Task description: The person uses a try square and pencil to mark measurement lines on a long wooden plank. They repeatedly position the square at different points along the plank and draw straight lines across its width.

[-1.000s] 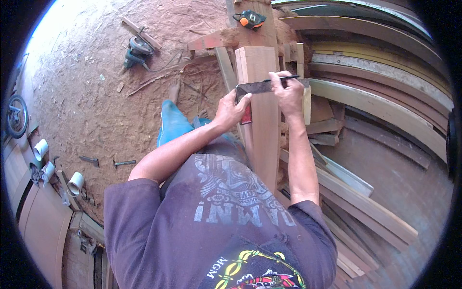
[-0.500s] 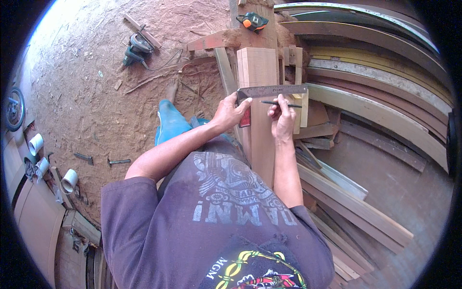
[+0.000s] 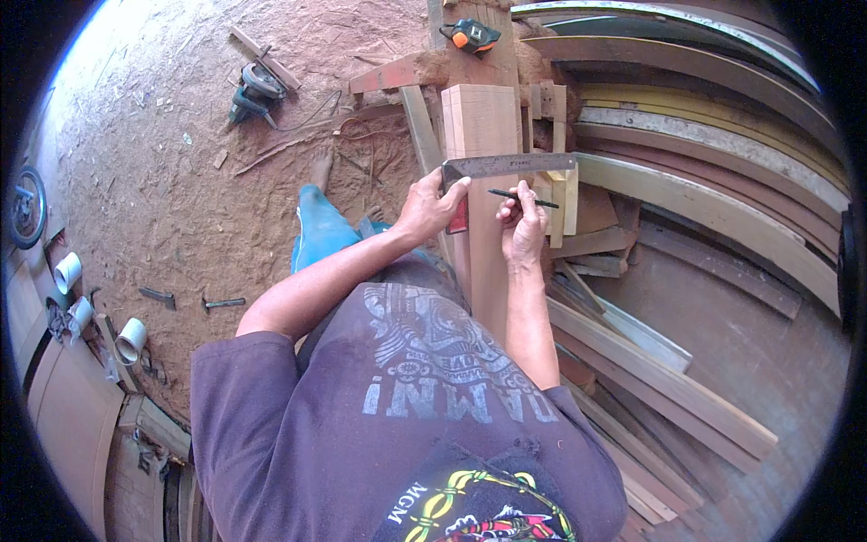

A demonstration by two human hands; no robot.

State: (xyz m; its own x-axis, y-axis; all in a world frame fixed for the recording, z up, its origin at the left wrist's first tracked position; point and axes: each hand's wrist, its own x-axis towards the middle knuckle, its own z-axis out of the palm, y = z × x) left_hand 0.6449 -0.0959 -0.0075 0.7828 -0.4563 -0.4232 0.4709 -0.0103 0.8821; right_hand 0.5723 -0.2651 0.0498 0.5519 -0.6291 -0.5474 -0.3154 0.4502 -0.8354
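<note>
Left hand [image 3: 430, 206] pins the steel try square [image 3: 508, 166] across the long reddish timber plank [image 3: 479, 126]; right hand [image 3: 524, 226] grips a dark pencil [image 3: 524, 198] at four o'clock of the blade. Stock probably snug: press firm, pencil tight along the edge.

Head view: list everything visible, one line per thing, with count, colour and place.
Pale reddish wooden plank: one, lying lengthwise ahead of the person.
Grey metal try square: one, blade across the plank.
Dark thin pencil: one, just below the square's blade.
Green circular saw: one, on the sawdust floor, upper left.
Orange and dark tape measure: one, on wood at top centre.
Curved wooden strips: several, brown and pale, right side.
White pipe pieces: three, far left.
Left hand: pressing the square's stock.
Right hand: holding the pencil.
</note>
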